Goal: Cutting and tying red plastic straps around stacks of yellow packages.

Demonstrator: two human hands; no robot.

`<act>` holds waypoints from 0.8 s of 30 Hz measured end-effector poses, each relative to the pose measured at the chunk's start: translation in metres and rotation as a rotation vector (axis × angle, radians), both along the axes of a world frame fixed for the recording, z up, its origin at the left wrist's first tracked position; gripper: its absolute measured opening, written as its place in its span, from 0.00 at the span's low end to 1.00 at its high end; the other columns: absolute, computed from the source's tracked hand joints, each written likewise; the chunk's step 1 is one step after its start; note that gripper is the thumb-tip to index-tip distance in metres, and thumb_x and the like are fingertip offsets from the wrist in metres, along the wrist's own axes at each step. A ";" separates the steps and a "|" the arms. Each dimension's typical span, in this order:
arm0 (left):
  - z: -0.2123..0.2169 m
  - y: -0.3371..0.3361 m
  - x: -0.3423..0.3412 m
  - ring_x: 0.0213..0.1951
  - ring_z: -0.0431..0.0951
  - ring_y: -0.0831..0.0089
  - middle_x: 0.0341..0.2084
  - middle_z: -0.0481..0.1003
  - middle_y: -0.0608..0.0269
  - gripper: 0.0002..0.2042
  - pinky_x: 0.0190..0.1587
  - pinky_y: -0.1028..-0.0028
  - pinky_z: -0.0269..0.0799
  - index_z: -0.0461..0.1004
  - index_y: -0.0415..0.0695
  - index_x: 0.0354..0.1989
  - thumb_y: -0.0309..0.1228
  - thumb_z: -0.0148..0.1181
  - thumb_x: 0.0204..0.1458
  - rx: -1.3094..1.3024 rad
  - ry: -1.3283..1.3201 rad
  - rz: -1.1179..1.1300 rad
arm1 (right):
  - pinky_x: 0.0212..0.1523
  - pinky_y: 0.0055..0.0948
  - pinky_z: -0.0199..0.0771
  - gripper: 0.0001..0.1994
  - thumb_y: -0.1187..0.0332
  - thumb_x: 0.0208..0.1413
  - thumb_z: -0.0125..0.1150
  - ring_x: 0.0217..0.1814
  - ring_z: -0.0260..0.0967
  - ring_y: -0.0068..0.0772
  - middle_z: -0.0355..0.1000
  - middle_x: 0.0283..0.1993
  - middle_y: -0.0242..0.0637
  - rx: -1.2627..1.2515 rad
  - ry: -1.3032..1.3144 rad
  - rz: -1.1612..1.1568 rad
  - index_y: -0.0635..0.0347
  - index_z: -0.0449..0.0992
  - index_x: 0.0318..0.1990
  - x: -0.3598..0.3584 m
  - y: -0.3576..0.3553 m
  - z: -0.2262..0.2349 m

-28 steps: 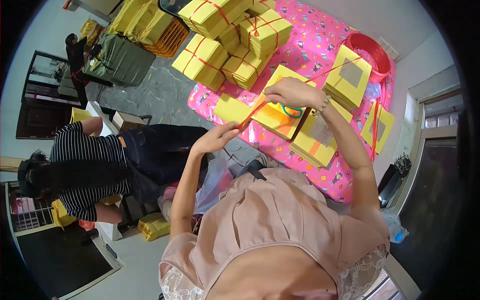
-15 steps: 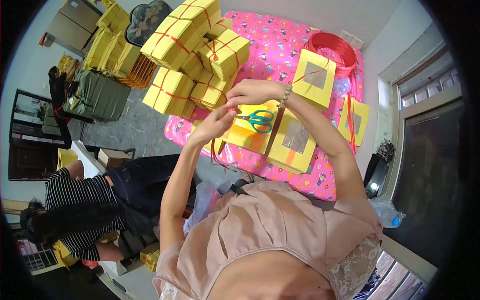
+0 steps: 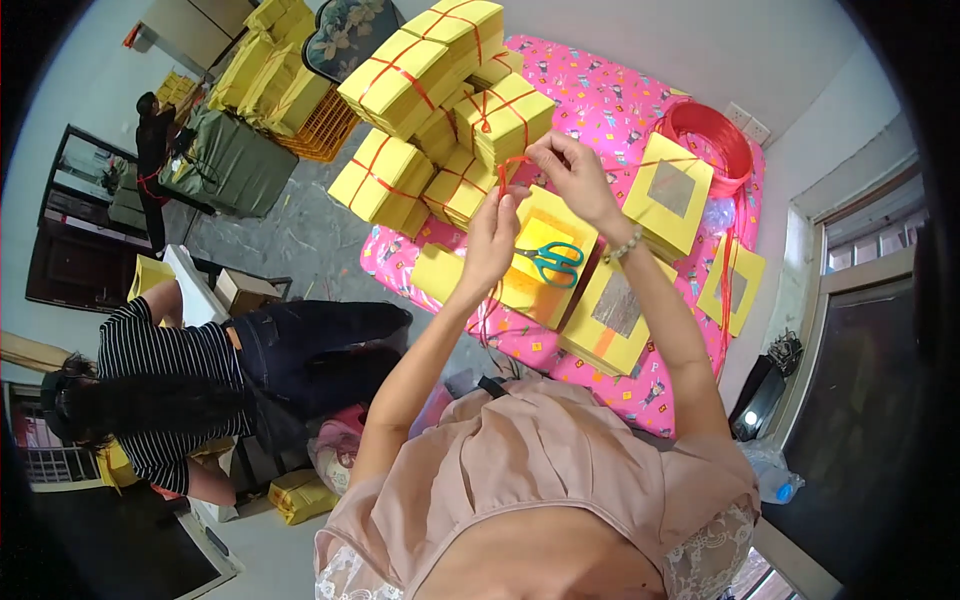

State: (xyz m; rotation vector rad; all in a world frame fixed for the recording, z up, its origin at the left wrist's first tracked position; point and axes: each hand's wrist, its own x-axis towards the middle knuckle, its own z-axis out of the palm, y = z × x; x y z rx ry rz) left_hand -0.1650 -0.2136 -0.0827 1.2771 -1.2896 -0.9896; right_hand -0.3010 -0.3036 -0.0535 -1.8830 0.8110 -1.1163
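Both my hands are raised over the pink table near the tied yellow stacks. My left hand [image 3: 492,238] is closed, pinching a thin red plastic strap [image 3: 503,176] that stands up above its fingers. My right hand [image 3: 582,184], with a bead bracelet at the wrist, pinches the same strap a little higher and to the right. Loose strap hangs below my left hand. Teal-handled scissors [image 3: 541,257] lie beneath my hands on a stack of yellow paper pieces [image 3: 532,300]. Close behind my fingers sits a yellow bundle [image 3: 512,115] bound crosswise with red strap.
Several tied yellow bundles [image 3: 375,185] are piled at the table's far left. Loose yellow stacks [image 3: 640,220] with grey panels and a red strap coil [image 3: 737,160] lie right. A person in a striped top [image 3: 190,350] bends at the left; another in dark clothes [image 3: 152,150] stands farther back.
My hands have moved apart, the right one up and rightward, drawing the red strap into view between them. The whole view has shifted, so the table appears farther right and lower.
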 end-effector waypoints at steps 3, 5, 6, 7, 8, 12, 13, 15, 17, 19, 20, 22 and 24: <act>0.009 -0.009 -0.022 0.18 0.65 0.79 0.14 0.63 0.65 0.13 0.23 0.75 0.61 0.66 0.40 0.45 0.33 0.38 0.60 -0.110 -0.037 0.085 | 0.28 0.23 0.62 0.09 0.67 0.53 0.56 0.25 0.62 0.22 0.63 0.27 0.33 0.169 -0.310 -0.105 0.65 0.73 0.31 0.010 0.006 -0.014; 0.003 -0.017 -0.031 0.18 0.66 0.77 0.15 0.64 0.64 0.13 0.23 0.75 0.62 0.65 0.40 0.46 0.33 0.38 0.60 -0.161 -0.024 0.106 | 0.28 0.23 0.63 0.09 0.67 0.53 0.57 0.26 0.62 0.23 0.63 0.28 0.33 0.145 -0.300 -0.145 0.65 0.73 0.31 0.012 0.009 -0.018; 0.001 -0.021 -0.034 0.18 0.68 0.76 0.15 0.65 0.62 0.14 0.24 0.74 0.63 0.64 0.39 0.47 0.33 0.37 0.60 -0.209 -0.011 0.127 | 0.29 0.23 0.64 0.09 0.67 0.53 0.57 0.26 0.62 0.23 0.62 0.29 0.33 0.124 -0.290 -0.186 0.65 0.73 0.31 0.012 0.011 -0.019; 0.001 -0.023 -0.035 0.21 0.70 0.70 0.18 0.68 0.58 0.14 0.26 0.70 0.65 0.63 0.39 0.48 0.33 0.37 0.60 -0.166 0.000 0.095 | 0.29 0.23 0.64 0.08 0.67 0.52 0.58 0.29 0.62 0.23 0.61 0.30 0.33 0.127 -0.287 -0.226 0.64 0.74 0.30 0.012 0.017 -0.011; 0.000 -0.026 -0.037 0.21 0.70 0.70 0.18 0.68 0.58 0.14 0.26 0.70 0.65 0.63 0.39 0.48 0.33 0.37 0.60 -0.167 0.002 0.088 | 0.29 0.23 0.64 0.08 0.67 0.52 0.58 0.29 0.62 0.23 0.61 0.30 0.33 0.125 -0.287 -0.233 0.64 0.74 0.30 0.013 0.019 -0.011; -0.003 -0.033 -0.052 0.29 0.74 0.62 0.27 0.71 0.50 0.15 0.32 0.69 0.67 0.62 0.37 0.50 0.32 0.38 0.59 -0.148 0.018 0.167 | 0.30 0.22 0.65 0.07 0.68 0.52 0.58 0.38 0.61 0.24 0.61 0.34 0.33 -0.006 -0.231 -0.402 0.63 0.75 0.30 0.012 0.027 -0.007; -0.010 -0.037 -0.054 0.31 0.74 0.65 0.28 0.72 0.52 0.15 0.34 0.70 0.67 0.63 0.36 0.50 0.32 0.39 0.59 -0.222 0.070 0.171 | 0.34 0.21 0.65 0.06 0.69 0.52 0.58 0.39 0.61 0.24 0.61 0.35 0.33 -0.024 -0.266 -0.434 0.62 0.75 0.31 0.015 0.030 -0.005; -0.002 -0.038 -0.062 0.35 0.72 0.74 0.31 0.71 0.58 0.15 0.37 0.74 0.67 0.64 0.35 0.48 0.32 0.39 0.60 -0.244 0.236 0.096 | 0.38 0.20 0.63 0.05 0.70 0.52 0.58 0.38 0.60 0.23 0.62 0.35 0.32 0.013 -0.376 -0.463 0.61 0.75 0.32 0.015 0.029 -0.005; 0.005 -0.039 -0.065 0.36 0.70 0.76 0.32 0.70 0.62 0.14 0.38 0.76 0.66 0.64 0.36 0.49 0.32 0.38 0.61 -0.249 0.281 0.052 | 0.38 0.20 0.63 0.05 0.70 0.52 0.58 0.38 0.60 0.23 0.62 0.35 0.32 0.069 -0.410 -0.458 0.62 0.74 0.32 0.014 0.028 -0.004; 0.008 -0.044 -0.066 0.39 0.69 0.77 0.34 0.67 0.63 0.14 0.40 0.78 0.64 0.63 0.39 0.50 0.31 0.36 0.61 -0.270 0.314 0.012 | 0.38 0.20 0.62 0.05 0.69 0.52 0.57 0.38 0.60 0.23 0.62 0.35 0.32 0.120 -0.448 -0.443 0.62 0.74 0.32 0.012 0.027 -0.001; 0.005 -0.047 -0.065 0.39 0.68 0.78 0.35 0.66 0.64 0.14 0.41 0.78 0.64 0.62 0.40 0.51 0.32 0.37 0.61 -0.289 0.305 0.027 | 0.37 0.20 0.63 0.06 0.69 0.53 0.57 0.38 0.61 0.23 0.62 0.34 0.33 0.081 -0.466 -0.414 0.63 0.74 0.32 0.012 0.026 0.001; 0.011 -0.051 -0.067 0.38 0.67 0.78 0.35 0.67 0.65 0.13 0.40 0.78 0.64 0.63 0.40 0.49 0.33 0.38 0.61 -0.293 0.290 0.008 | 0.35 0.20 0.65 0.07 0.69 0.54 0.55 0.39 0.62 0.23 0.60 0.34 0.35 0.004 -0.499 -0.358 0.65 0.73 0.32 0.007 0.023 0.004; 0.027 -0.055 -0.065 0.37 0.66 0.79 0.33 0.67 0.65 0.11 0.39 0.78 0.63 0.65 0.40 0.43 0.34 0.38 0.61 -0.209 0.471 -0.034 | 0.42 0.25 0.64 0.12 0.63 0.58 0.49 0.42 0.64 0.31 0.64 0.37 0.38 -0.063 -0.466 -0.339 0.65 0.71 0.37 0.000 0.022 0.005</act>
